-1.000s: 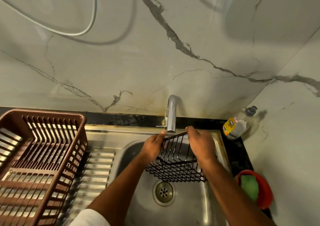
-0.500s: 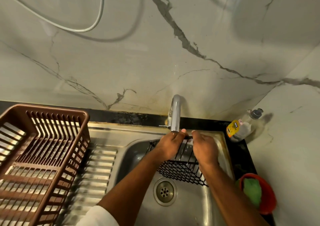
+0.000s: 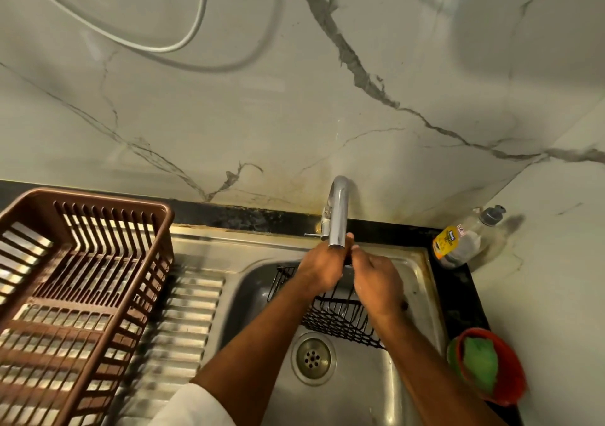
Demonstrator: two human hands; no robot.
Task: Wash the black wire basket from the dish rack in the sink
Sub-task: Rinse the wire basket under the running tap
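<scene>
Marble-veined wall backs a steel sink (image 3: 422, 298); both hands (image 3: 322, 270) (image 3: 379, 283) grip the black wire basket (image 3: 340, 319) under the tap (image 3: 339, 216) (fingers mostly hidden). Wet wire could slip and clatter into the basin.

Black wire basket (image 3: 340, 321): open grid of thin black rods, rectangular, with low sides. It is held inside the basin of the steel sink (image 3: 422, 298), tilted, with the far rim raised just under the tap spout and the near edge lowered above the drain. Its left end is seen beside the basin's back-left wall; much of the middle is hidden behind the hands. Whether it touches the basin floor cannot be told.

Dish rack (image 3: 82, 288): brown plastic, slatted walls and floor, set on the ribbed draining board left of the basin, well apart from the basket. Nothing is seen in the visible part.
</scene>
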